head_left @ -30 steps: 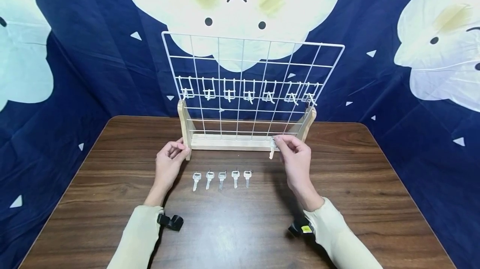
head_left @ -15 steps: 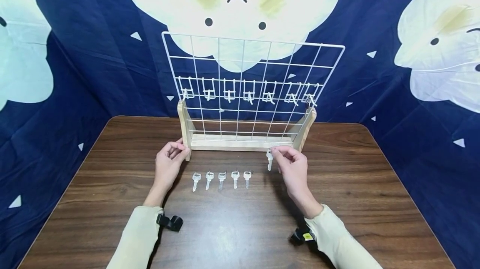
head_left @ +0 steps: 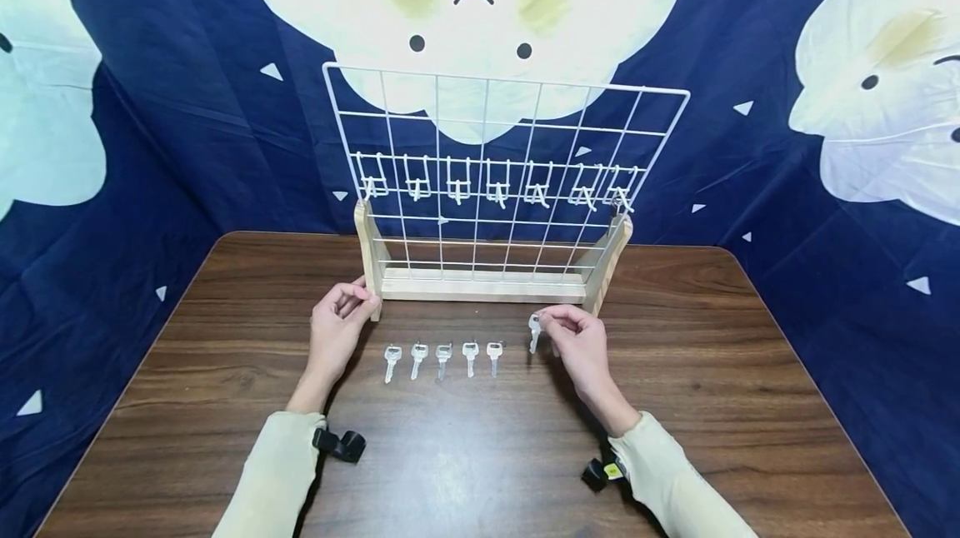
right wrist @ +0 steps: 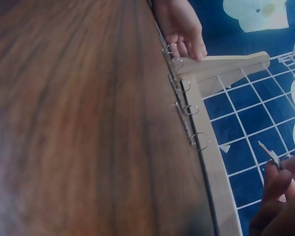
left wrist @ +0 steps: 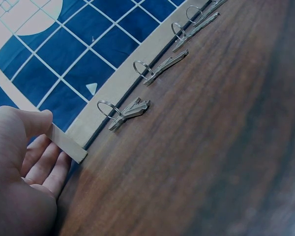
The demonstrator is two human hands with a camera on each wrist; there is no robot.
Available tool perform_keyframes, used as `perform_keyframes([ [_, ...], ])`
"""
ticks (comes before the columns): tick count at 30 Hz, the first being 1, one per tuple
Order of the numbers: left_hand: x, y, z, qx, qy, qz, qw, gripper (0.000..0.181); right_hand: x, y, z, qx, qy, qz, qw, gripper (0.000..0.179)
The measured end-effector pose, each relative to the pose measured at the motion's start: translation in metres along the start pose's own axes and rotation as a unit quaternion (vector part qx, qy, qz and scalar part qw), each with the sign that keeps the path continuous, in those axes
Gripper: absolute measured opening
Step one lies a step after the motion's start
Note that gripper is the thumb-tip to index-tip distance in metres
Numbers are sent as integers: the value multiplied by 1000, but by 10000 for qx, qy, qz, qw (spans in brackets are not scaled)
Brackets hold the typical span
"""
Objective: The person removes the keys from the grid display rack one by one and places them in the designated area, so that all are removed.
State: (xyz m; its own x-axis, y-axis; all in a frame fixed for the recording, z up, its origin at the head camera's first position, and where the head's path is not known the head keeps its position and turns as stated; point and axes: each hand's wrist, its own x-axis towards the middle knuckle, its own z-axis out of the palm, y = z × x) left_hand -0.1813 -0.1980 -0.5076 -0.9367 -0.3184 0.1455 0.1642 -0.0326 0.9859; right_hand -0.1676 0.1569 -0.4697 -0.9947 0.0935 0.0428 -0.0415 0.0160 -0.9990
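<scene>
Between its thumb and fingertips my right hand (head_left: 581,346) pinches a silver key (head_left: 534,333), blade pointing down, in front of the rack's right end. In the right wrist view that key (right wrist: 269,155) juts from the fingertips. My left hand (head_left: 337,326) grips the foot of the rack's left wooden side piece (head_left: 369,259); the left wrist view has the thumb on one face and fingers behind. Several more keys (head_left: 444,361) lie in a row on the table before the rack, each with a metal ring (left wrist: 108,109) in the left wrist view.
A white wire grid (head_left: 483,117) leans back on the wooden base (head_left: 480,286). Several white hooks (head_left: 498,192) hang in a row across it; something small and dark is at the rightmost hook. The brown table (head_left: 450,471) ends at a blue cloth backdrop (head_left: 187,88).
My right hand has come down and slightly left with the key, away from the rack towards the table. The left hand stays on the side piece, and the row of keys has not moved.
</scene>
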Motion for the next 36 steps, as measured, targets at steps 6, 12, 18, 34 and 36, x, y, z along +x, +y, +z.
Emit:
perform_keyframes([
  [6,0,0,0,-22,5,-12,10000,15,2,9,-2,-143,-260,191,9994,10],
  [12,0,-1,0,-56,15,-39,10000,15,3,20,-1,-404,-548,395,9969,11],
  [18,0,0,0,-14,-8,-29,10000,15,3,23,-1,-871,-760,333,9927,8],
  [34,-1,2,0,-31,-50,-63,10000,18,7,28,-5,-2539,-926,-659,9605,4],
  [36,-1,2,0,-25,-47,-58,10000,18,8,29,-4,-2621,-902,-698,9583,5],
])
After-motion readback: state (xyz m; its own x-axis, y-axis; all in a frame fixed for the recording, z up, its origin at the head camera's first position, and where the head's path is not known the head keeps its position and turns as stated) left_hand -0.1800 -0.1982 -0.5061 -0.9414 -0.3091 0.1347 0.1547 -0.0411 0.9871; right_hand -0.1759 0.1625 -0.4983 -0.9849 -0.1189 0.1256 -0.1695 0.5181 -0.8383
